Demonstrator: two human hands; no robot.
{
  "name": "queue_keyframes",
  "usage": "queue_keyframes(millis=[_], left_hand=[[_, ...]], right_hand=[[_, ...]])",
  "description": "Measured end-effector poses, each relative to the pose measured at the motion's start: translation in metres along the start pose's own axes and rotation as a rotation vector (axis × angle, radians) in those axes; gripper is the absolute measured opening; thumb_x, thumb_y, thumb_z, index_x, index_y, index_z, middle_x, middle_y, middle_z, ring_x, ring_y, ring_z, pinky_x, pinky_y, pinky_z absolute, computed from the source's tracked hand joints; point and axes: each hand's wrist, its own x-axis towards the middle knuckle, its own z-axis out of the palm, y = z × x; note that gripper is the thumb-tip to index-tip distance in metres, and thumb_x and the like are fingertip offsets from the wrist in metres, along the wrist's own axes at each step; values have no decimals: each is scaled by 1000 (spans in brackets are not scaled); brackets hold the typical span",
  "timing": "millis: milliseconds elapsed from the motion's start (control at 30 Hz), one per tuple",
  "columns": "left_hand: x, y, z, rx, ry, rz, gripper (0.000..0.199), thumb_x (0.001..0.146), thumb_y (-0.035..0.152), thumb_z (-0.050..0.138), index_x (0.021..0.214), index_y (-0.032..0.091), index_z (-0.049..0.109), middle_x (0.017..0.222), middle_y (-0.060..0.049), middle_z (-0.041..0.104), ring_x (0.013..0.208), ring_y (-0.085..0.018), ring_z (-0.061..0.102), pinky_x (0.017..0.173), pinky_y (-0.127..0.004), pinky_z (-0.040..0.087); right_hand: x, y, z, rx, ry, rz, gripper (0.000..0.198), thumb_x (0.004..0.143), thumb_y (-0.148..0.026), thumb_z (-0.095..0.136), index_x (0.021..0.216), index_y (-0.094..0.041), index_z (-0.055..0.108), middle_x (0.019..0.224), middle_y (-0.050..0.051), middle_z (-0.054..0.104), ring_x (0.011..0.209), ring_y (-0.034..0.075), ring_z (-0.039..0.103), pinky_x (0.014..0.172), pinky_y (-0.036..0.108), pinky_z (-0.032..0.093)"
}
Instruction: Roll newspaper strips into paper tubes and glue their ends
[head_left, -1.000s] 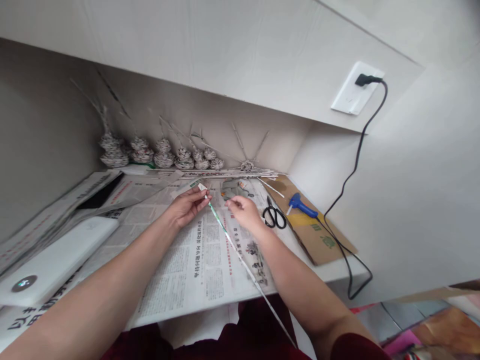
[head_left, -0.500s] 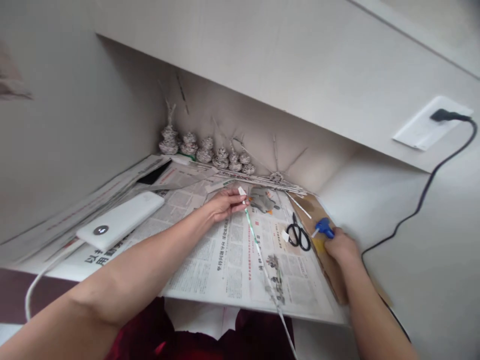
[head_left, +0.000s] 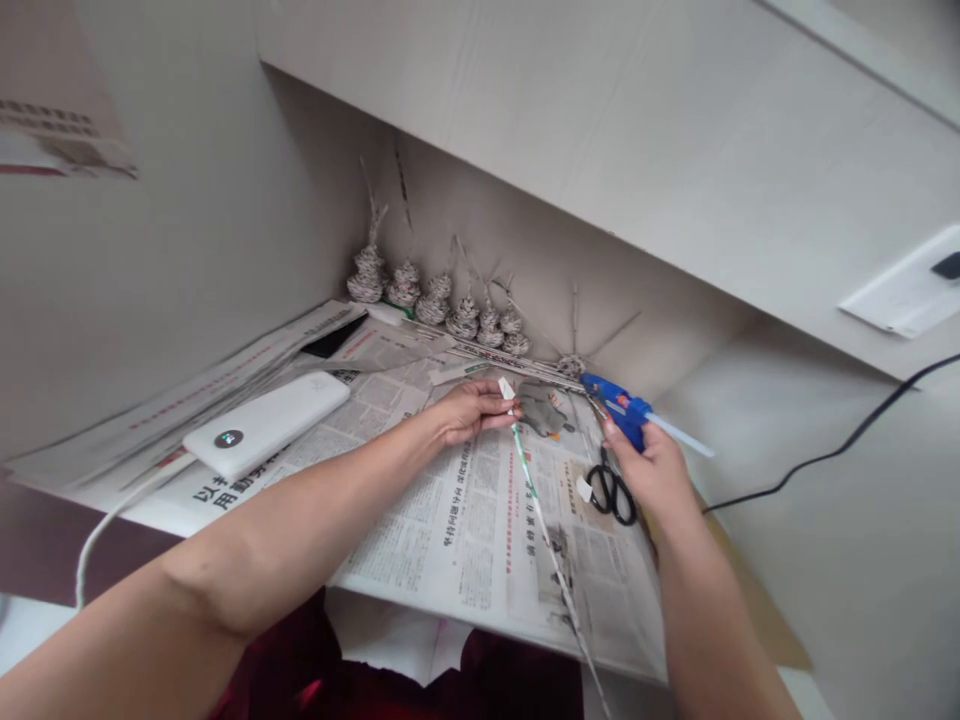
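Observation:
Between its fingertips my left hand (head_left: 477,410) pinches the flattened white end of a long, thin rolled paper stick (head_left: 559,570). The stick has green patches near that end and slants down past the table's front edge. My right hand (head_left: 654,465) is wrapped around the handle of a blue hot glue gun (head_left: 616,400). The gun's front faces left and away from me, and a pale glue stick (head_left: 682,436) pokes out of its rear. Black-handled scissors (head_left: 612,492) lie on the newspaper beside my right hand, their blades partly hidden.
Newspaper (head_left: 420,510) covers the table. A white power bank (head_left: 274,420) with a cable lies at left. Several woven paper gourds (head_left: 435,300) and a woven base (head_left: 571,365) with upright sticks line the back wall. A black cord (head_left: 810,440) runs from a wall socket (head_left: 904,285).
My right hand has lifted the glue gun off the cardboard, moved it left and turned it. My left hand keeps its pinch on the paper stick. The view has shifted slightly.

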Motion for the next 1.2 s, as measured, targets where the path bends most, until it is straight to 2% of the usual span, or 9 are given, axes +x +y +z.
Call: queue_keyframes(millis=[67, 133, 233, 333, 533, 767, 900, 1033, 1200], left_hand=[[0, 0, -1, 6, 9, 2, 15, 71, -4, 65, 80, 7, 64, 77, -7, 67, 71, -17, 70, 69, -25, 58], [1, -1, -1, 14, 15, 7, 15, 70, -3, 67, 80, 8, 65, 76, -7, 67, 70, -16, 69, 67, -24, 58], [0, -2, 1, 23, 35, 9, 16, 68, -2, 69, 80, 8, 64, 75, -7, 67, 68, -16, 69, 64, -23, 58], [-1, -2, 3, 31, 68, 9, 16, 69, -3, 68, 80, 8, 64, 75, -7, 67, 68, -16, 69, 64, -23, 58], [0, -1, 3, 76, 103, 39, 19, 67, 0, 71, 83, 9, 64, 74, -7, 67, 67, -16, 69, 62, -23, 57], [-2, 0, 6, 78, 99, 71, 21, 67, 1, 72, 85, 9, 64, 76, -7, 68, 68, -16, 69, 64, -22, 57], [-3, 1, 8, 77, 86, 67, 21, 68, 0, 70, 85, 9, 63, 75, -7, 68, 68, -16, 69, 65, -23, 57], [-3, 2, 8, 84, 58, 87, 20, 69, 0, 70, 86, 9, 63, 76, -8, 68, 70, -16, 69, 65, -23, 57], [-3, 2, 8, 79, 57, 95, 19, 69, -1, 70, 83, 8, 64, 75, -8, 68, 69, -16, 69, 64, -22, 57]], right_hand=[[-4, -22, 15, 58, 29, -58, 45, 78, -53, 57, 106, -19, 64, 83, 6, 70, 73, 21, 64, 70, 35, 50], [-10, -35, 31, 214, 15, -98, 44, 78, -50, 58, 108, -18, 64, 89, 8, 70, 74, 21, 64, 71, 36, 50], [-21, -39, 52, 386, -34, -100, 41, 80, -46, 59, 107, -16, 64, 89, 8, 69, 74, 20, 63, 70, 36, 51], [-28, -34, 63, 403, -49, -65, 39, 79, -45, 60, 103, -16, 66, 81, 6, 69, 74, 21, 63, 69, 35, 51], [-30, -28, 62, 347, -62, -96, 35, 78, -45, 61, 99, -17, 67, 81, 6, 69, 76, 22, 63, 70, 35, 51], [-33, -33, 53, 299, -35, -126, 35, 80, -44, 59, 102, -18, 67, 75, 5, 67, 76, 24, 63, 70, 37, 51], [-35, -34, 52, 243, -37, -148, 31, 81, -42, 59, 101, -20, 66, 78, 4, 68, 73, 22, 62, 71, 36, 50], [-36, -37, 52, 214, -45, -186, 28, 83, -39, 58, 101, -20, 65, 88, 4, 68, 80, 22, 62, 78, 36, 48], [-36, -39, 52, 192, -37, -207, 29, 83, -38, 58, 103, -19, 65, 90, 5, 68, 83, 22, 62, 82, 37, 47]])
